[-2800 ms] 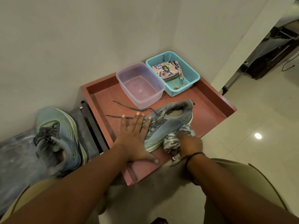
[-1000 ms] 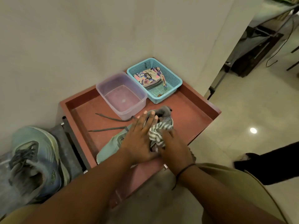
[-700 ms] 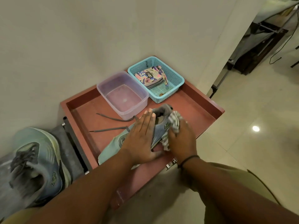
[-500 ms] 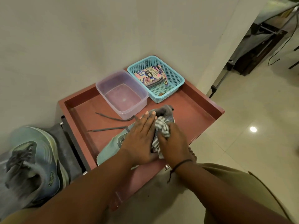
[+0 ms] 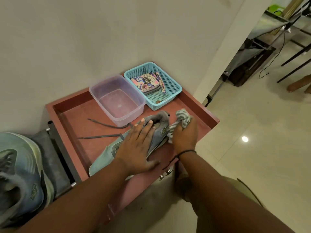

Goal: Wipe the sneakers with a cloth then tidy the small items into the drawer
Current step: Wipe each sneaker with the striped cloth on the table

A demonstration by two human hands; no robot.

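**Wiping the sneaker's heel side**

The left hand (image 5: 136,148), fingers spread flat, pins the sneaker (image 5: 107,158) lying in the red drawer (image 5: 198,105). Just right of the sneaker, the right hand (image 5: 184,137) fingers bunch the striped cloth (image 5: 182,117). Steady downward pressure and short strokes toward the heel should work best.

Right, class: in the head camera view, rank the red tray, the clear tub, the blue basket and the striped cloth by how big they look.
1. Red tray, largest.
2. Clear tub and blue basket look alike; unranked.
3. Striped cloth, smallest, bunched in the right hand.
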